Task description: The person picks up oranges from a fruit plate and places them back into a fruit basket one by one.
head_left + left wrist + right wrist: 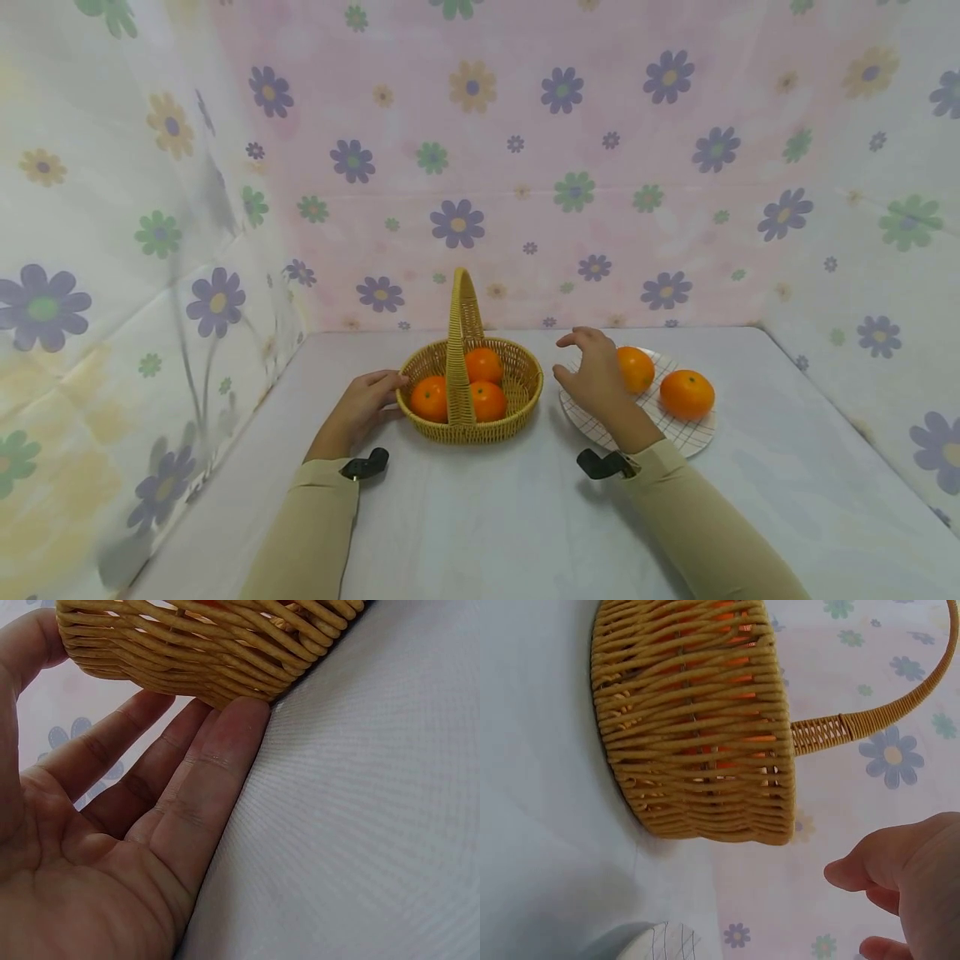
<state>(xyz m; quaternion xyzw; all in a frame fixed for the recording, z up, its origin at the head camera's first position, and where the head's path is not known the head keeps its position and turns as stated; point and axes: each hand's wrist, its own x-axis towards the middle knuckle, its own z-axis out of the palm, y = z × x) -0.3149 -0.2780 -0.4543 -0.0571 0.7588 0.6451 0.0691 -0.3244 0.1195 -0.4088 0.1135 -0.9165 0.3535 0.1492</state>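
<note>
My left hand (363, 408) rests against the left end of a woven wicker basket (498, 435), its thumb at the rim. In the left wrist view, the fairly straight fingers (214, 776) touch the low part of the basket's outer wall. The basket has a tall arched handle (455, 358) and holds three oranges (483, 365). Raised over the left side of a plate, my right hand (596, 375) has its thumb and fingers spread in a loose curve, with nothing between them. In the right wrist view, its thumb (855, 870) stands apart from the basket.
The round white plate (686, 442) with a grid pattern lies right of the basket. Two oranges (687, 395) sit on it, one partly behind my right hand. A white cloth (487, 517) covers the table, and flowered cloth walls (517, 150) stand behind and at both sides.
</note>
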